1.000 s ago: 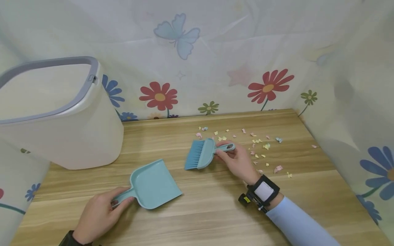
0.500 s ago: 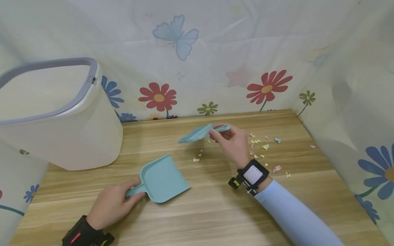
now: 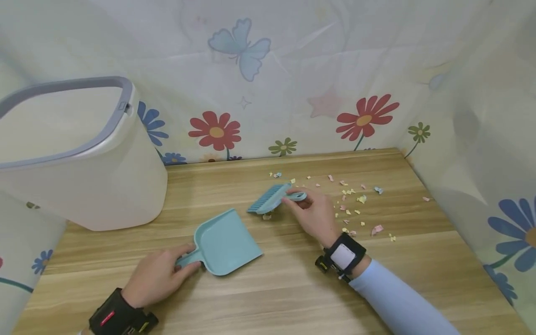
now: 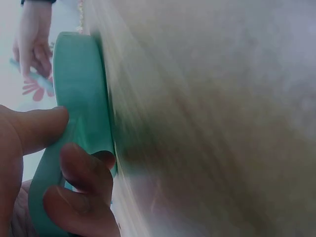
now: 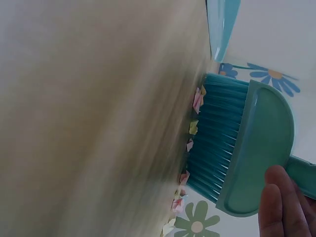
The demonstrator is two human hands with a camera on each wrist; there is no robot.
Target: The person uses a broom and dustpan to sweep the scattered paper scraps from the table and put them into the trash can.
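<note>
My left hand [image 3: 157,277] grips the short handle of a light blue dustpan [image 3: 228,244], whose flat lip faces right. In the left wrist view the dustpan [image 4: 81,84] lies low along the table, fingers and thumb wrapped round its handle. To its upper right, my right hand [image 3: 316,216] holds a matching hand brush [image 3: 270,199] by the handle, bristles toward the left. Small paper scraps [image 5: 197,100] show right at the bristle tips in the right wrist view. More pastel scraps, among them a pink scrap [image 3: 377,230], are scattered right of the right hand.
A large white bin [image 3: 121,186] with a grey rim stands at the back left, its top uncovered. Behind the wooden table [image 3: 293,298] hangs a flower-printed sheet [image 3: 259,107], which also runs down the right side.
The left hand has shifted the dustpan right and slightly away. The brush rose and tilted half a second ago, then came lower toward the table; several scraps now lie near its bristles.
</note>
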